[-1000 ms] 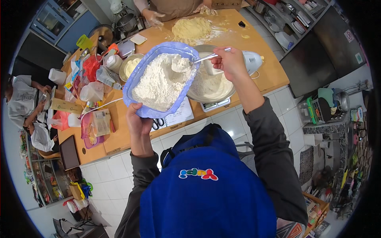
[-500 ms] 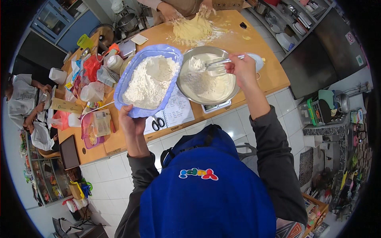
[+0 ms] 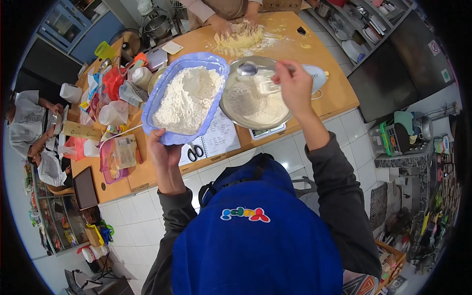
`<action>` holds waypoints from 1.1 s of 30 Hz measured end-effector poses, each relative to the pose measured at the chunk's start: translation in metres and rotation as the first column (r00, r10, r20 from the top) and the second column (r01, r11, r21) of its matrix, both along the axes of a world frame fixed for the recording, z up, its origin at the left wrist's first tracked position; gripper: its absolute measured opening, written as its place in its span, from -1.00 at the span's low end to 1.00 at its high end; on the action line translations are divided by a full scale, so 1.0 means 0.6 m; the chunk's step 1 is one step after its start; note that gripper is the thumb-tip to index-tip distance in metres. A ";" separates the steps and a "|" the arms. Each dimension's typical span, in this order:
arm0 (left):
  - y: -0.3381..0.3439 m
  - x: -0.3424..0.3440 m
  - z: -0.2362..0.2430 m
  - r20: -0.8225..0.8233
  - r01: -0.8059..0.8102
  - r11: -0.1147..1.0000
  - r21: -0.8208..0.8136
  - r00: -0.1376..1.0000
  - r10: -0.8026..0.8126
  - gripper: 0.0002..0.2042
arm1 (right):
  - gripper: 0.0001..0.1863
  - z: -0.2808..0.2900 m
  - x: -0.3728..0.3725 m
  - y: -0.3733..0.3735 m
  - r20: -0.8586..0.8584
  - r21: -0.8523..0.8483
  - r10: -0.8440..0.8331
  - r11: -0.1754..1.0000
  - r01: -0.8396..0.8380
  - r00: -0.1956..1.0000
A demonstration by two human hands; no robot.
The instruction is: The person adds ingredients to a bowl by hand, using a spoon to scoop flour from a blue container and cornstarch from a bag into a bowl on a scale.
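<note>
My left hand point(image 3: 164, 153) grips the near rim of a lavender plastic tub point(image 3: 149, 115), its thumb over the edge. White flour point(image 3: 184, 101) is heaped in the tub, which is held beside a steel mixing bowl point(image 3: 232, 112). Above the bowl, the fingers of my right hand point(image 3: 296, 88) are closed on a metal spoon point(image 3: 247, 69); part of the handle is blurred. Flour lies on a pale creamy mixture point(image 3: 273, 105) inside the bowl. A light blue hand mixer point(image 3: 315, 76) lies behind my right hand, with cream-coated beaters point(image 3: 267, 85) over the bowl.
Under the bowl is a kitchen scale point(image 3: 268, 132). Scissors point(image 3: 195, 153) lie on an open notebook point(image 3: 221, 135) near the table edge. Across the table, another person's hands point(image 3: 223, 28) press yellow dough point(image 3: 241, 39). Bags and containers point(image 3: 115, 83) crowd the left side.
The spoon, which held flour over the bowl, now shows a bare, shiny bowl and has moved up slightly. More flour lies in the bowl. The other person's hands have pressed down into the dough.
</note>
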State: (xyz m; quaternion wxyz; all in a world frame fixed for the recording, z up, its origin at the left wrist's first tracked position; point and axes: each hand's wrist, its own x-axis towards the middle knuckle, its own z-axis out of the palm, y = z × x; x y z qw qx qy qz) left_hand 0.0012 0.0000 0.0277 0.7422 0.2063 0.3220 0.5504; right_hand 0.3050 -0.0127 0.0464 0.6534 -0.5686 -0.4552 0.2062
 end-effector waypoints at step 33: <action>-0.014 0.008 0.010 0.069 0.034 0.997 0.073 0.997 -0.039 -0.44 | -0.85 0.060 -0.064 0.033 -0.187 0.083 0.165 0.985 -0.151 0.968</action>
